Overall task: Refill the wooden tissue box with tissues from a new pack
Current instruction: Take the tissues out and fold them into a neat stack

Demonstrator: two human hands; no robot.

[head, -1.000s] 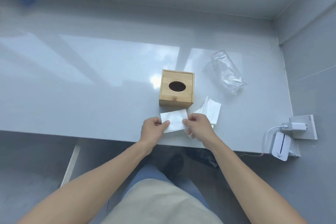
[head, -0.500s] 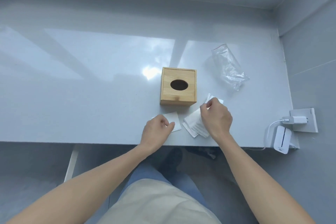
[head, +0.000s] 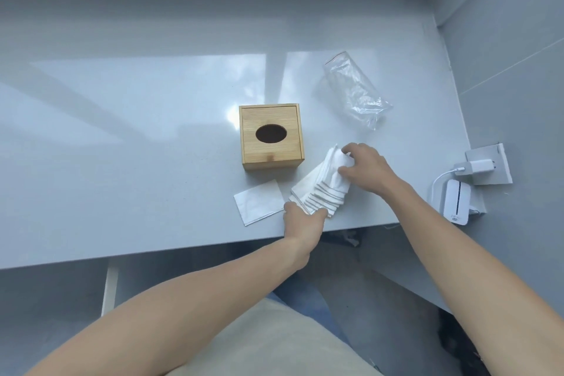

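Fanned stack of folded white tissues (head: 320, 183) gripped at both ends — left hand (head: 302, 221) pinching the near edge, right hand (head: 364, 166) curled round the far end — just beside the closed square wooden tissue box with oval slot (head: 271, 136); loose layers likely to splay and slip if squeezed unevenly

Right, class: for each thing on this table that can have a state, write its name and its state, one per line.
wooden tissue box: lid on, no tissue showing in the oval hole
tissue stack: fanned out, gripped at both ends
left hand: holds the stack's near end
right hand: grips the far end
single tissue: lying flat
plastic wrapper: empty, crumpled
charger: plugged in
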